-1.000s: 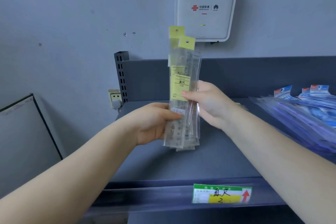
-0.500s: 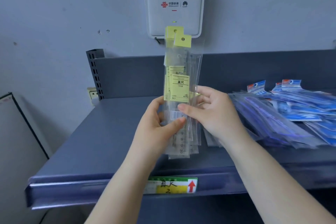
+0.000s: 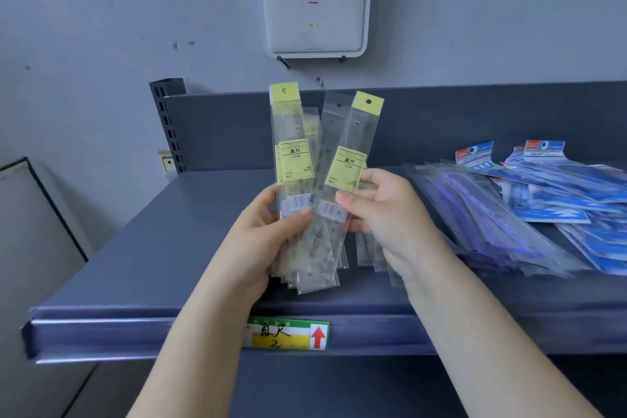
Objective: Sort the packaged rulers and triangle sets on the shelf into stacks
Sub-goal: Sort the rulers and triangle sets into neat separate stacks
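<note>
Two bunches of rulers (image 3: 295,180) fanned above the shelf (image 3: 142,248): my left hand (image 3: 268,231) gripped one, right hand (image 3: 383,214) pinched another. Next, I judged, squaring them into one stack left of the blue packs (image 3: 543,207).

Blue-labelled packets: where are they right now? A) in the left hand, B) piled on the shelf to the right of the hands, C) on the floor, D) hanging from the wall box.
B: the blue-labelled packets lie heaped on the shelf, to the right of the right hand; neither hand touches them.
</note>
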`<action>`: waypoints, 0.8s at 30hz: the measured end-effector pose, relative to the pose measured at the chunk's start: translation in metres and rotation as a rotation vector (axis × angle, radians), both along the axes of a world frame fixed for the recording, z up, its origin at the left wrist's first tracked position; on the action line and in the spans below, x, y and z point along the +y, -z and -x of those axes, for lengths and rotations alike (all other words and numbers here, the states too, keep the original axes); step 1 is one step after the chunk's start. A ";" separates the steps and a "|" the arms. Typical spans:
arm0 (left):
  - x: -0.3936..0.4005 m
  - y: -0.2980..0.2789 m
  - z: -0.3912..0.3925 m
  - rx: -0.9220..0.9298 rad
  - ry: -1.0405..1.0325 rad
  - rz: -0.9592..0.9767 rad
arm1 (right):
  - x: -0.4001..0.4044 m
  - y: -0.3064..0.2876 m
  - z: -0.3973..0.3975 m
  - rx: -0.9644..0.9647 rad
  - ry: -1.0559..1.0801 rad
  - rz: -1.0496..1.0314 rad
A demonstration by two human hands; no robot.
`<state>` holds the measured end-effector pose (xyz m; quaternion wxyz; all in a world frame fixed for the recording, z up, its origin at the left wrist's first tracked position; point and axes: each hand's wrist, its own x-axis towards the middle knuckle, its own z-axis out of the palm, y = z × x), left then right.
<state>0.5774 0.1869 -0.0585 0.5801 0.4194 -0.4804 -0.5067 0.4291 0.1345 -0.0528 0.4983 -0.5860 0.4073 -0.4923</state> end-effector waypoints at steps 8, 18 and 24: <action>0.000 0.000 -0.003 0.015 -0.089 -0.010 | 0.001 -0.014 0.010 -0.148 0.032 -0.024; -0.008 -0.016 -0.016 -0.005 -0.069 -0.048 | -0.006 -0.020 0.049 0.853 0.303 0.233; -0.010 -0.013 -0.011 -0.033 0.024 -0.012 | 0.006 -0.020 0.022 0.425 0.112 0.195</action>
